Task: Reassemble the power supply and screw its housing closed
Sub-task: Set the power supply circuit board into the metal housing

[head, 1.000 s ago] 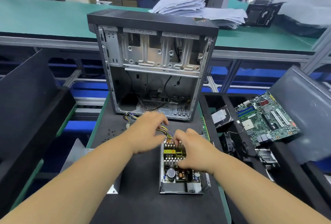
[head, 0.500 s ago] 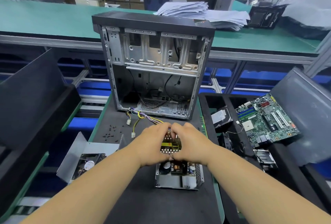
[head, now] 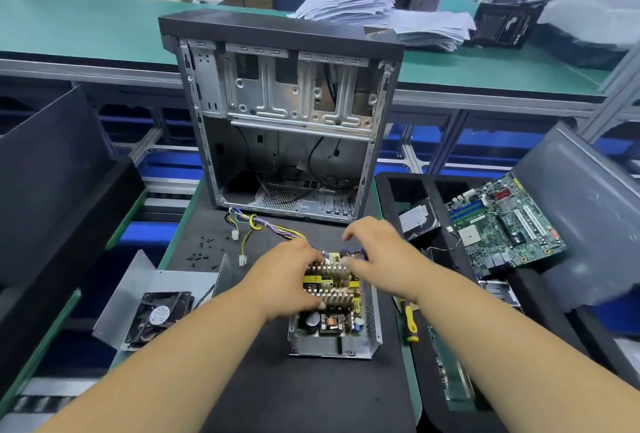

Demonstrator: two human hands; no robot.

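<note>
- Housing cover with fan (head: 157, 311) lies left on mat, loose screws (head: 204, 252) behind it.
- Your left hand (head: 287, 282) grips the heatsinks on the power supply board (head: 330, 294), seated in its open housing (head: 336, 346).
- Your right hand (head: 377, 252) hovers curled over the board's far end; grip unclear.

Empty computer case (head: 282, 114) upright on black mat (head: 311, 394). Motherboard (head: 505, 224), hard drive (head: 417, 219) in right tray. Paper stack (head: 381, 17) on green bench behind.
</note>
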